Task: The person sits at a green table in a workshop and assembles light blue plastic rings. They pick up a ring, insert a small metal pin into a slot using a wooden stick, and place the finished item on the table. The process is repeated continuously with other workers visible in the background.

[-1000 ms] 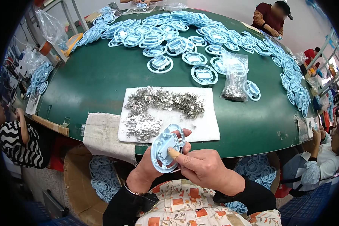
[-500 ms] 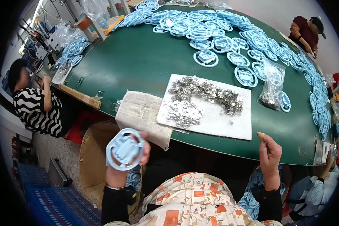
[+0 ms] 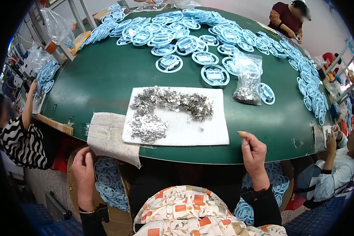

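Observation:
My left hand (image 3: 83, 171) hangs at the table's front edge, beside a grey-white cloth (image 3: 113, 135), with its fingers loosely bent, thumb apart, and nothing visible in it. Below it, a cardboard box holds many light-blue round plastic frames (image 3: 110, 181). My right hand (image 3: 255, 155) is above the front edge, right of a white foam pad (image 3: 185, 135). Its index finger wears a tan finger cover, and the thumb is drawn up against it; whatever may be between them is too small to make out. Small silvery metal pieces (image 3: 149, 128) lie heaped on the pad.
Many light-blue round frames (image 3: 161, 35) spread over the far and right parts of the green table (image 3: 94, 78). A clear bag of metal pieces (image 3: 247, 82) lies behind the pad's right side. Other people sit at left and right; one person (image 3: 286, 19) is across the table.
The light-blue round frame that was in my left hand is gone from it; that hand has moved to the box side. My view has shifted to the right. The right hand keeps its pose.

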{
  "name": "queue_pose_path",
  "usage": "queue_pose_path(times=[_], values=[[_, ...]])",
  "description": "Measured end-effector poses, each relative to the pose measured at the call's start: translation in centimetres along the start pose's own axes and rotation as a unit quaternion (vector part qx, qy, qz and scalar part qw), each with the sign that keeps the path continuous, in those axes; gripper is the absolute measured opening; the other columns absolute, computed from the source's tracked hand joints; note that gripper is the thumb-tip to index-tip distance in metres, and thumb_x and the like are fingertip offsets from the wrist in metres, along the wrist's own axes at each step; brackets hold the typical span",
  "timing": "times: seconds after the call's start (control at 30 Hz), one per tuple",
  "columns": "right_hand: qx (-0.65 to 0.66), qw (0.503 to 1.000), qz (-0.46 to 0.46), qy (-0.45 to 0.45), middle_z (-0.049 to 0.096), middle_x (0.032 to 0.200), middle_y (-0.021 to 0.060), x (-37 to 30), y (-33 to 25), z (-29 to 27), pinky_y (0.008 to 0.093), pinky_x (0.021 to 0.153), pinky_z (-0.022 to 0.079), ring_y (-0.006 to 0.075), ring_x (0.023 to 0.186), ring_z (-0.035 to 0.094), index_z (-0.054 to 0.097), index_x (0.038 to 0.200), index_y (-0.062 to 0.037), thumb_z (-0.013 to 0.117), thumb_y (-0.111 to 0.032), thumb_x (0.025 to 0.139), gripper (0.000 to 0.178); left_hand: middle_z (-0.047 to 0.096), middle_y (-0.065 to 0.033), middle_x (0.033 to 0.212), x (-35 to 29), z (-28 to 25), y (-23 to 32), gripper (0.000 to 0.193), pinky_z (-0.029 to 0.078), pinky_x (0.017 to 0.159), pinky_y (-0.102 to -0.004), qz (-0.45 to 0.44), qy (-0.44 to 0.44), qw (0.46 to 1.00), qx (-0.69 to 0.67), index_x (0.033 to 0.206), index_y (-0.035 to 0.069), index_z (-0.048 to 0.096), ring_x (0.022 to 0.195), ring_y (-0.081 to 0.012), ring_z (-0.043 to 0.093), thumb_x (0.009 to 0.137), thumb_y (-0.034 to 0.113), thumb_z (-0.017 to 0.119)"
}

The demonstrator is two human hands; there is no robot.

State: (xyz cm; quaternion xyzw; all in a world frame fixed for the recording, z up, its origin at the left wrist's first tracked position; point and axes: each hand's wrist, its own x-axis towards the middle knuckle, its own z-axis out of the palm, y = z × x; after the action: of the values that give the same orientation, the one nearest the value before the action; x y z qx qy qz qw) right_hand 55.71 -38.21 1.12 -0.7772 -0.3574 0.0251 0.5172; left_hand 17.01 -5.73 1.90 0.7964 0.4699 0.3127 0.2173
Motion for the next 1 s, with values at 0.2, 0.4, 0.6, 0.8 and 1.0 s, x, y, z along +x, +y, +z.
queue_pose_path(times=[0.2,0.4,0.6,0.8,1.0], values=[[-0.024,1.000,-0.011,0.011,0.064,0.072,0.0043,-0.4,0.0,-0.4,0.0224,0.056,0.045,0.0064,0.059,0.054,0.072,0.111,0.0041,0.061,0.001,0.096,0.020,0.067,-0.0097,0.080,4.2,9.6,18.5,0.007,0.052,0.070,-0.0393,0.377,-0.168,0.909,-0.061,0.091,0.003,0.072,0.077,-0.0271,0.064,0.085,0.007,0.073],[-0.027,0.998,-0.055,0.005,0.069,0.076,0.0126,-0.2,0.3,-0.3,0.0266,0.059,0.051,0.0155,0.060,0.064,0.072,0.107,0.0040,0.062,0.004,0.089,0.021,0.071,-0.0113,0.083,5.4,15.9,20.8,0.014,0.055,0.070,-0.0416,0.361,-0.182,0.910,0.092,0.089,0.006,0.074,0.080,-0.0301,0.069,0.086,0.020,0.073],[-0.024,0.997,-0.071,-0.009,0.071,0.079,0.0152,0.0,0.1,-0.8,0.0301,0.062,0.055,0.0223,0.063,0.069,0.071,0.103,0.0033,0.063,0.006,0.082,0.022,0.071,-0.0101,0.077,6.1,16.8,19.9,0.012,0.055,0.064,-0.0422,0.295,-0.206,0.932,0.046,0.090,0.008,0.075,0.069,-0.0304,0.069,0.087,0.019,0.071],[-0.024,0.996,-0.087,-0.005,0.072,0.081,0.0160,0.0,0.1,-0.9,0.0310,0.062,0.055,0.0235,0.064,0.070,0.072,0.103,0.0030,0.063,0.007,0.082,0.023,0.068,-0.0085,0.075,5.5,16.6,21.6,0.012,0.053,0.061,-0.0393,0.287,-0.225,0.930,0.049,0.091,0.008,0.074,0.065,-0.0253,0.066,0.087,0.020,0.073],[-0.011,0.998,-0.063,-0.007,0.073,0.083,0.0148,0.0,-0.3,-1.1,0.0274,0.063,0.054,0.0176,0.066,0.070,0.071,0.104,0.0033,0.065,0.007,0.085,0.020,0.067,-0.0091,0.078,5.9,16.4,21.0,0.013,0.051,0.059,-0.0354,0.291,-0.229,0.929,0.009,0.091,0.006,0.073,0.064,-0.0216,0.063,0.086,0.018,0.075]])
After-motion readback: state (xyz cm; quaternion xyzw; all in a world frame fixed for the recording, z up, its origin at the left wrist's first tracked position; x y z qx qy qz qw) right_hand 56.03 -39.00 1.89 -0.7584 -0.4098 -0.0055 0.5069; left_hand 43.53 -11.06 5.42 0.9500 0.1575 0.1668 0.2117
